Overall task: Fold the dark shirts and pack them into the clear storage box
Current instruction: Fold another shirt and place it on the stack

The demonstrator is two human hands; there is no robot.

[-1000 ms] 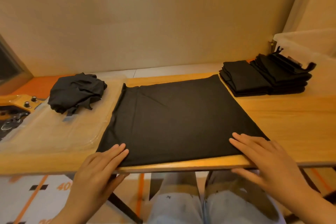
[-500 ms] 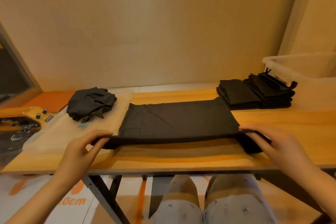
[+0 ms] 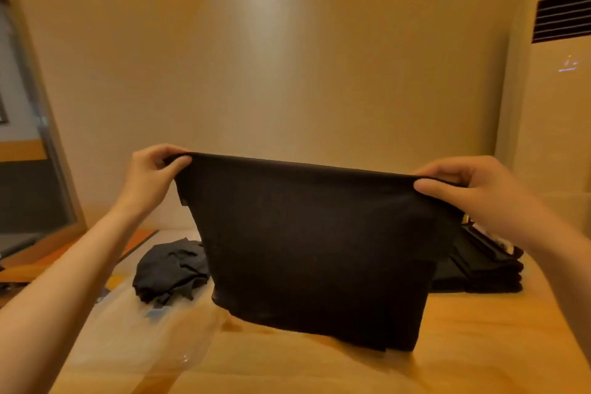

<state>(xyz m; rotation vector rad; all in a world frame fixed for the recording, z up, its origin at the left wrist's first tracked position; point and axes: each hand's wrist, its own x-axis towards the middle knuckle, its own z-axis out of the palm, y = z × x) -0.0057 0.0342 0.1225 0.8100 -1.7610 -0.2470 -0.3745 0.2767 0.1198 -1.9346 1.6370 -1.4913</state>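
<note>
Black cloth fills the centre of the frame: a dark shirt (image 3: 313,253), apparently part-folded, is held up by its top edge above the wooden table (image 3: 319,371). The left hand (image 3: 150,169) pinches the upper left corner, its fingers (image 3: 179,163) curled round the edge. The right hand (image 3: 463,182) grips the upper right corner the same way, thumb in front. The shirt's lower edge reaches down to the table, though whether it rests there is hard to tell.

A crumpled heap of dark shirts (image 3: 172,269) lies at middle left on a clear plastic sheet (image 3: 137,339). A stack of folded shirts (image 3: 479,269) sits at the right, partly behind the right arm. The clear storage box cannot be made out with certainty.

A clean fold probably calls for both corners to be level and taut. The cloth would then be lowered so its bottom lands first, and the top laid down squarely with edges matched, before smoothing.
</note>
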